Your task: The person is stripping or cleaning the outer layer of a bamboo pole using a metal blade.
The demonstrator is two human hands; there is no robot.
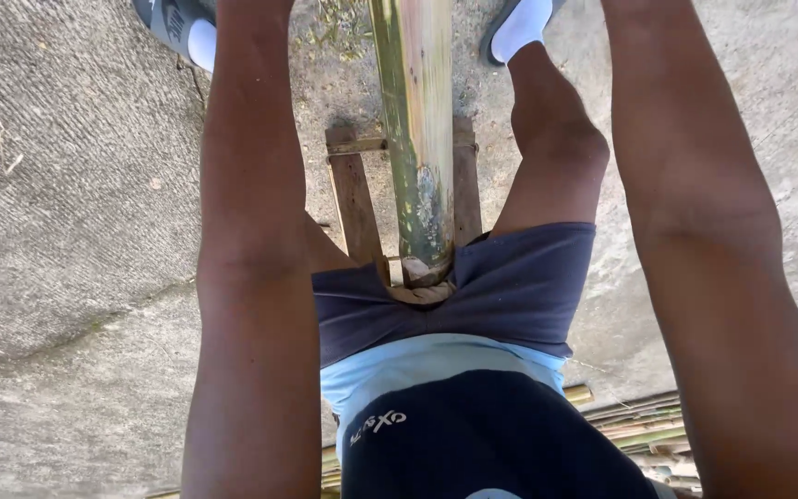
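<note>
A thick green-yellow bamboo pole (pixel 417 139) runs away from me between my knees. Its near end (pixel 425 268) rests on a low wooden stand (pixel 353 199) against my dark shorts. My left forearm (pixel 251 231) reaches forward on the left of the pole and my right forearm (pixel 695 185) on the right. Both arms pass out of the top edge of the view, so neither hand shows. Whether they touch the pole cannot be told.
Rough grey concrete ground (pixel 66 231) lies all around. My feet in white socks and sandals sit at the far left (pixel 182 28) and far right (pixel 519 28) of the pole. A pile of split bamboo strips (pixel 639 425) lies behind me at the lower right.
</note>
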